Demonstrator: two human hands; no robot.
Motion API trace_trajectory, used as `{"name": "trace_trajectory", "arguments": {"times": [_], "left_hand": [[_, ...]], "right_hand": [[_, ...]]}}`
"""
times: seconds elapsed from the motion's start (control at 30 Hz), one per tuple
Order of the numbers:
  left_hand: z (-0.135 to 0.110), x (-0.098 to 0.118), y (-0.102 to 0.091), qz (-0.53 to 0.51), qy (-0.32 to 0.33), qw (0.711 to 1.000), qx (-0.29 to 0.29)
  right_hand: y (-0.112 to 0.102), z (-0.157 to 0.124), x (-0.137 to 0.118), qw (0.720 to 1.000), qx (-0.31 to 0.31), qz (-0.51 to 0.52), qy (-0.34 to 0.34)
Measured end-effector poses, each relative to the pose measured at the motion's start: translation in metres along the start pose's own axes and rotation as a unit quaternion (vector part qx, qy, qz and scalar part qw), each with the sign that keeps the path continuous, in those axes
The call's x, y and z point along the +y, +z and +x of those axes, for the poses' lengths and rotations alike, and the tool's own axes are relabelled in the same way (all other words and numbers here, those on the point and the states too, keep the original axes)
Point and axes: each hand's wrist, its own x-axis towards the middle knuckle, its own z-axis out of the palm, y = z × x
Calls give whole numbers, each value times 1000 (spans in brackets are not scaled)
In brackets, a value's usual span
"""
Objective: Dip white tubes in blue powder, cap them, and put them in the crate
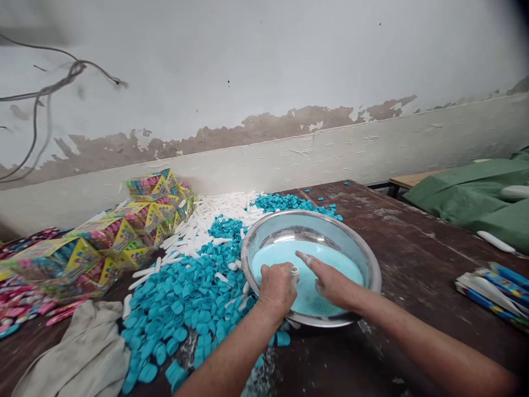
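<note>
Your left hand point(276, 289) grips a slim white plastic tube point(295, 271) just below-right of frame centre, neck pointing up, long axis near upright, body mostly hidden; your right hand point(333, 282) spreads wide over pale-blue liquid point(330, 251) in the round silver metal basin point(374, 275)!

Small, rough workshop by the look of it, set up for piecework in bulk. Signs: loose heaps of blue caps point(190, 298) and white tubes point(206, 212) across a scuffed dark table point(417, 248), a metal basin point(374, 278) of pale blue liquid near the middle, stacked clear packs point(136, 218) of colourful items at left, green sheeting point(458, 190) far right. Wall point(289, 60) has flaking paint low down; bare cables point(61, 85) hang at far left.
</note>
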Motion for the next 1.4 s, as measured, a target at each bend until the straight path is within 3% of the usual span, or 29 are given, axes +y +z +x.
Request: {"name": "trace_trajectory", "arguments": {"times": [0.1,0.23,0.37,0.5,0.6,0.7,0.77,0.87,0.97,1.17,1.4], "left_hand": [[-1,-9,-8,-46,-19,999,-5],[-14,-38,-34,-162,-54,985,17],[-50,-77,-71,-380,-130,910,98],[-104,-105,-91,-494,-221,830,138],[-144,-115,-88,-535,-287,786,121],[-174,-118,-71,-554,-315,766,86],[-186,-117,-57,-565,-316,760,52],[-195,-117,-41,-569,-312,760,26],[-197,-116,-34,-572,-306,761,20],[-197,-114,-32,-597,-289,748,4],[-199,-108,-31,-612,-290,736,-12]], "right_hand": [[-5,1,2,999,-7,-20,-27],[-16,0,-5,989,114,-76,46],[-19,-14,-50,988,153,-15,-7],[19,-28,-101,993,68,87,-39],[66,-24,-110,997,10,66,-38],[103,-9,-104,999,-10,-39,18],[116,2,-102,992,-4,-115,55],[123,12,-106,978,-10,-186,91],[126,13,-110,980,-18,-168,102],[128,2,-93,996,-17,-47,80],[126,-5,-95,992,-32,-107,58]]}}
